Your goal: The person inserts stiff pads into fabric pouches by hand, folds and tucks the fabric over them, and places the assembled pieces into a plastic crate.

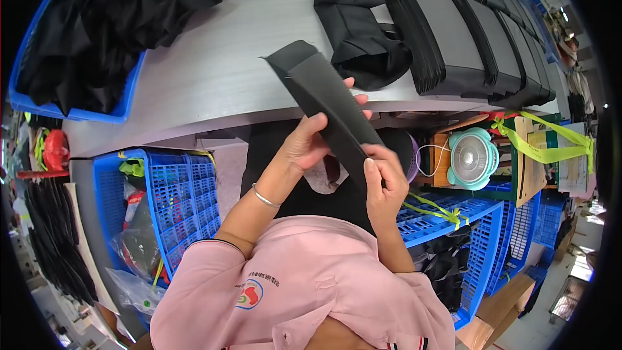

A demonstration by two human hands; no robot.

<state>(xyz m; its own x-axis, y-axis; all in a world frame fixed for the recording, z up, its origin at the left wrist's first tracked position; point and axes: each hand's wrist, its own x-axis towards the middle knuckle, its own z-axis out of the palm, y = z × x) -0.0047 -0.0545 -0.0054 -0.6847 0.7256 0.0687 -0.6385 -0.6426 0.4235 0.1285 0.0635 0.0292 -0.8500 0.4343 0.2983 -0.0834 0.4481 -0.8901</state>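
Note:
A long, flat, folded black fabric piece (324, 94) slants in front of my body, just off the table's near edge. My left hand (310, 142) grips its left side, with the thumb on top and fingers showing beyond the far edge. Its lower right end is pinched between the thumb and fingers of my right hand (385, 178). At the upper end a flap of the piece stands slightly apart. On the table beyond lies a crumpled black fabric bag (353, 26) with an opening at its near side.
Neat stacks of black folded pieces (447, 39) stand at the table's right. A blue crate (133, 91) heaped with black fabric (103, 32) sits at the left. Blue baskets (184, 201) flank my lap. A turquoise fan (473, 159) is at the right.

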